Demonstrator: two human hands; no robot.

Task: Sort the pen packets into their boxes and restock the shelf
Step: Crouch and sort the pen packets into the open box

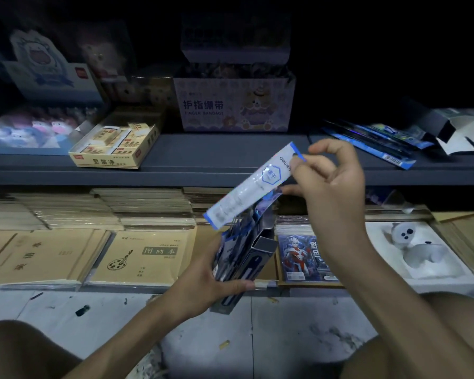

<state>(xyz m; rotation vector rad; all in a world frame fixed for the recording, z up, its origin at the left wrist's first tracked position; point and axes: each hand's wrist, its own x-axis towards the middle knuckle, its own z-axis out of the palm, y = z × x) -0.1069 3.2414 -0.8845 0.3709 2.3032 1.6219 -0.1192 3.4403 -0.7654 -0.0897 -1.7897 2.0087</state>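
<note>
A person crouches before dim store shelving, seen from above their own arms. The right hand (331,181) pinches the top end of a pen packet (252,187) between thumb and curled fingers. The packet is a long, flat, glossy plastic sleeve, white with blue edges and a blue hexagon mark. It tilts down to the left, with its lower end at the open mouth of a box (253,259).

The left hand (203,280) grips this box from the side. It is narrow, dark blue card with its top flaps open. More shiny packets stand inside, though their print is too blurred to read.

On the grey metal shelf (203,165) behind, at the right, loose packets (372,143) lie in a fanned heap beside an opened cardboard carton (460,132) that the frame edge cuts off. Further left stand a pale printed display box (230,105) labelled "finger bandage" and a yellow tray of erasers (115,146). Below lie stacks of brown paper notebooks (145,258). The upper shelf is lost in darkness.
</note>
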